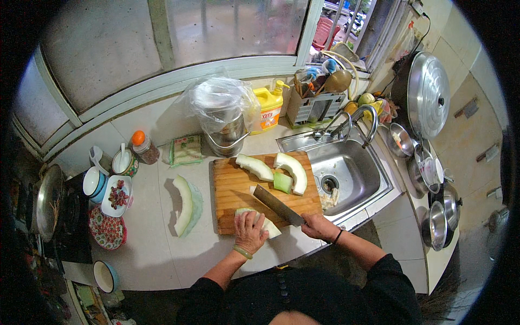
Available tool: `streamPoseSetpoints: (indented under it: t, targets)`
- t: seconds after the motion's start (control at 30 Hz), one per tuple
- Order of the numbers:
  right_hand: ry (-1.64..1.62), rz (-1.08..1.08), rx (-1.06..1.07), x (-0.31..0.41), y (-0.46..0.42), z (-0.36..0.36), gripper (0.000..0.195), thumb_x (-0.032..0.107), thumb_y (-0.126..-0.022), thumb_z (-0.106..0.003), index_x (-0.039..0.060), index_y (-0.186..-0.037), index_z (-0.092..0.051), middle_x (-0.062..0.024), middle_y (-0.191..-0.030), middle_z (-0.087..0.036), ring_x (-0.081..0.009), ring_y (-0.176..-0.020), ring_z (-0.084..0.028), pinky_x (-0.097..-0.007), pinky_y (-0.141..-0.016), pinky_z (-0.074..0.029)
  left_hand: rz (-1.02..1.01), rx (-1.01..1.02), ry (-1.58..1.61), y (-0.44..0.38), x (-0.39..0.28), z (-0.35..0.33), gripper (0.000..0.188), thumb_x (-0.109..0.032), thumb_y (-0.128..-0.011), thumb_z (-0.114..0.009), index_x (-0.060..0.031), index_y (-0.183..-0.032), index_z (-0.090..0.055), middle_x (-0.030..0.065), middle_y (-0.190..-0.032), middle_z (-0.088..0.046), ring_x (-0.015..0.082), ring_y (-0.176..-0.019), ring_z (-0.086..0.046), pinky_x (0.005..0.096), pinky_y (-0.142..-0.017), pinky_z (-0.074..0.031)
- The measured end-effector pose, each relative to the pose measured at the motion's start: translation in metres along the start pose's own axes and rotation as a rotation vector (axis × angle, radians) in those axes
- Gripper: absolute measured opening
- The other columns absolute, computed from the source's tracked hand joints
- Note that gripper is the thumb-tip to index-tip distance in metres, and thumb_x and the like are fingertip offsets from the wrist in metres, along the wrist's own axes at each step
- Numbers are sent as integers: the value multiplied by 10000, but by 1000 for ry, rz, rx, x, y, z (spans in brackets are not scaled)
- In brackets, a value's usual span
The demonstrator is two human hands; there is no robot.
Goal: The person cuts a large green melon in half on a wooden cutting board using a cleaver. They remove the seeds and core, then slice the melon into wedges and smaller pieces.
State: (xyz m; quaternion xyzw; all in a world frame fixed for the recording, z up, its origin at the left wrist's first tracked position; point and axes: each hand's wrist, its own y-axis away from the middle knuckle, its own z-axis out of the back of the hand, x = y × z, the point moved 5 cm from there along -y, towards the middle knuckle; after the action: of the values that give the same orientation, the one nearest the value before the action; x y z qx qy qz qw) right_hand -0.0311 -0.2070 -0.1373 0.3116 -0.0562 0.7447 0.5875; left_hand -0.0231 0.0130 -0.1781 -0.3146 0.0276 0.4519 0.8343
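My left hand [245, 232], with a bangle on the wrist, presses over a pale winter melon piece [271, 230] at the near edge of the wooden cutting board [227, 183]. In my right hand [319, 227] is the handle of a kitchen cleaver [278, 206], its blade slanting across the board just beyond the held piece. A small white bit [252, 189] sits by the blade's far end. Two curved melon slices [254, 167] and a green-sided chunk [283, 183] lie farther back on the board. Left of the board, a large winter melon wedge [189, 207] rests on the counter.
A steel sink [357, 170] with scraps adjoins the board's right side. Behind stand a plastic-covered metal pail [225, 134] and a yellow detergent jug [268, 105]. Bowls and a dish of grapes [118, 198] stand at left; steel basins [436, 225] line the right ledge.
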Motion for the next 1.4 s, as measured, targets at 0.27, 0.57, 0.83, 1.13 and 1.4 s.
streamPoseSetpoints:
  t: [0.27,0.57,0.83,1.13,1.4]
  targets:
    - [25,-71,-7,1,-1,-3,229,192,-793,-479,-20,-838,-555,-267,-720,-589,-446,-718,-582,-514,-669,-464,173,17,120,-12,1,-1,413,-358,-723,-606,-84,-1032,-593,123,-1150,-459,320,-1118,-384,551,-973,-231]
    - [49,-30,-53,-1,-3,-6,194,158,-776,-486,-21,-806,-556,-254,-700,-594,-426,-690,-593,-491,-652,-483,73,38,77,-11,2,-8,388,-329,-708,-587,-97,-1019,-567,115,-1181,-446,314,-1150,-361,557,-963,-227]
    - [55,2,-42,3,-3,-3,183,130,-759,-471,-26,-787,-563,-250,-693,-598,-416,-674,-596,-481,-649,-486,57,50,23,-10,1,-13,406,-308,-699,-547,-102,-1048,-528,114,-1204,-426,309,-1179,-345,564,-967,-231]
    - [76,-66,-2,4,-5,-4,185,133,-773,-470,-22,-792,-568,-242,-726,-612,-407,-712,-608,-486,-654,-482,47,63,2,-6,4,-18,440,-314,-715,-512,-98,-1097,-491,136,-1228,-411,323,-1201,-340,581,-972,-217]
    - [80,-22,-62,6,-4,-9,185,151,-774,-505,-20,-800,-569,-235,-699,-611,-400,-700,-612,-494,-640,-482,57,63,3,-7,3,-16,416,-332,-748,-488,-81,-1079,-508,141,-1234,-415,329,-1226,-333,583,-976,-210]
